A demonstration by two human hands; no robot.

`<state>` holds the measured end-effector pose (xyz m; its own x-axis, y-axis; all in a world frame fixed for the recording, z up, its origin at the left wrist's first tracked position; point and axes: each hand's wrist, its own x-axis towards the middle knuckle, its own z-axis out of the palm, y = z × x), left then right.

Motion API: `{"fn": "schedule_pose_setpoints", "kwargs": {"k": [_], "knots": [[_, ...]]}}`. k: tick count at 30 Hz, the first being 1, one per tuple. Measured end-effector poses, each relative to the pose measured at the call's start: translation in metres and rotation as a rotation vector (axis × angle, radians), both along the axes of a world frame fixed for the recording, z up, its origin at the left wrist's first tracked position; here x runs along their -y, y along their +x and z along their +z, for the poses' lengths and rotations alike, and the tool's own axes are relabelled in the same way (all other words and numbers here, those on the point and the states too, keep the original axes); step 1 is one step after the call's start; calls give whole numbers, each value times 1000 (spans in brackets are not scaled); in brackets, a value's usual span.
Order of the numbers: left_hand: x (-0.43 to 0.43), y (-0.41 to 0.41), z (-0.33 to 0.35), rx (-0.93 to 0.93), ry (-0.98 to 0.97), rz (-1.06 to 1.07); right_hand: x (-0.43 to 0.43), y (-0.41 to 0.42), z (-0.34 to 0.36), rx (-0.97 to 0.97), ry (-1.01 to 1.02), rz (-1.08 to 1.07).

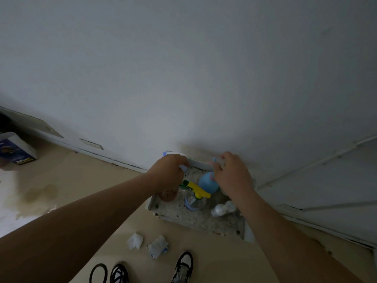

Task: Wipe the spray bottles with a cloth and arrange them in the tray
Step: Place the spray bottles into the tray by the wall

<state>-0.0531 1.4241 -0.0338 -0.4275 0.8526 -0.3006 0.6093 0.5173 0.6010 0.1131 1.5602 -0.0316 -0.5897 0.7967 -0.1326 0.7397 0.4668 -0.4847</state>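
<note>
The arranging step looks to be in hand: both hands are reaching down into the tray (195, 218), which is lying on the floor (85, 180) against the wall (183, 68). The left hand (169, 172) is curling over the tray's far left corner, closing on something pale and small that I cannot make out. The right hand (230, 174) is gripping the top of the blue bottle (207, 181), which is standing near the tray's far side.

Inside the tray a clear bottle (193, 201) with a yellow and green trigger (196, 188) is standing just beside the blue one, a brownish bottle (167, 195) is sitting at the left edge, and a clear rounded bottle (221, 209) is lying toward the right. Two crumpled cloths (146, 244) are lying on the floor in front of the tray.

Next, I judge, the blue bottle needs setting upright and clear of its neighbours.
</note>
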Motion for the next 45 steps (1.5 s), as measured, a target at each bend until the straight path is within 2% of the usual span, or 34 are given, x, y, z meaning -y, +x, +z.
{"fn": "schedule_pose_setpoints", "kwargs": {"k": [3,5,10,13,21,23,25,27,28,30,32,35,38,41,45], "knots": [[2,-3,-9,5,-23,49,-14,-11,-17,285,-162,36],[7,-8,-14,1,-52,88,-12,-17,-28,358,-148,74],[22,-16,-18,-32,-83,141,-3,-39,-36,186,14,200],[28,-16,-21,-28,-93,162,-4,-50,-41,201,44,252],[18,-8,-12,-70,-1,161,-9,-43,-49,125,-20,325],[8,-5,-5,-87,53,114,-17,-30,-36,16,-16,295],[-4,1,2,-95,116,63,-31,-8,-22,-99,83,239],[-17,10,6,-91,160,40,-48,19,-7,-85,151,158],[-24,17,7,-77,183,25,-57,32,-4,-23,112,104],[-36,32,8,-43,220,-23,-68,53,-2,135,-105,0],[-43,45,5,-20,234,-52,-70,64,-7,168,-336,-36],[-44,55,0,-23,212,-42,-69,63,-19,30,-492,-184],[-40,58,-8,-30,123,-18,-65,51,-27,-39,-755,-382],[-35,60,-19,-27,-9,-37,-59,39,-34,-128,-827,-531],[-31,66,-22,-100,-72,-71,-51,25,-37,-208,-905,-638]]}}
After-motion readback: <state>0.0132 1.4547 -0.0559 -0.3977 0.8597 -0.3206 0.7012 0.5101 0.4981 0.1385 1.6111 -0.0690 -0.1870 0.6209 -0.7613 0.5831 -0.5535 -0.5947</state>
